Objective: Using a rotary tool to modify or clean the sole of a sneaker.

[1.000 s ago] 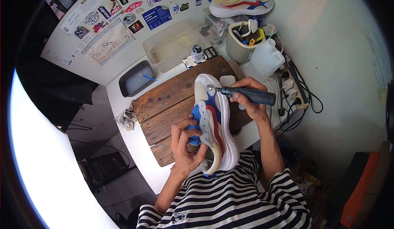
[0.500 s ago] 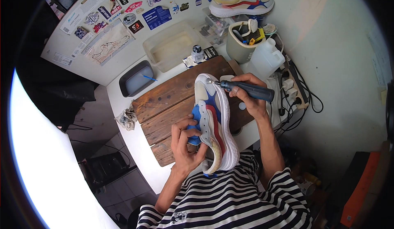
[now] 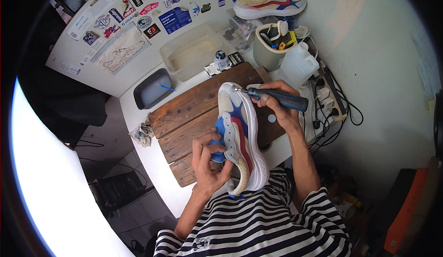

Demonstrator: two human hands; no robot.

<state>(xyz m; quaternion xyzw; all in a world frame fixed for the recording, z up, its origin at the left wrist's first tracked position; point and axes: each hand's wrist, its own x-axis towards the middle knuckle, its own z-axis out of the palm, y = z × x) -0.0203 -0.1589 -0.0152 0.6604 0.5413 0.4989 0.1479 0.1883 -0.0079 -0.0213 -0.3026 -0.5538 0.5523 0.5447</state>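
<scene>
A laceless running shoe (image 3: 243, 137) in cream, blue, red and white lies over the wooden board, toe pointing away from me. My left hand (image 3: 207, 160) grips it by the blue tongue and the eyelet edge, thumb near the collar. In my right hand (image 3: 282, 101) is a dark rotary tool (image 3: 277, 98), its cord hanging below. The tool's metal bit meets the toe area, close to where the upper joins the white sole. Whether the bit is spinning cannot be made out.
Around the slatted wooden board (image 3: 194, 114) stand a grey tray of liquid (image 3: 153, 89), a clear plastic tub (image 3: 184, 59), a small bottle (image 3: 221, 61), a tool bin (image 3: 265, 54) and a white jug (image 3: 299, 65). A second shoe (image 3: 269, 3) sits at the back. Cables (image 3: 344, 95) run along the right; a crumpled rag (image 3: 142, 133) lies left.
The bit has shifted very slightly at the toe. My left hand and the shoe stay almost where they were; the whole view has moved a little.
</scene>
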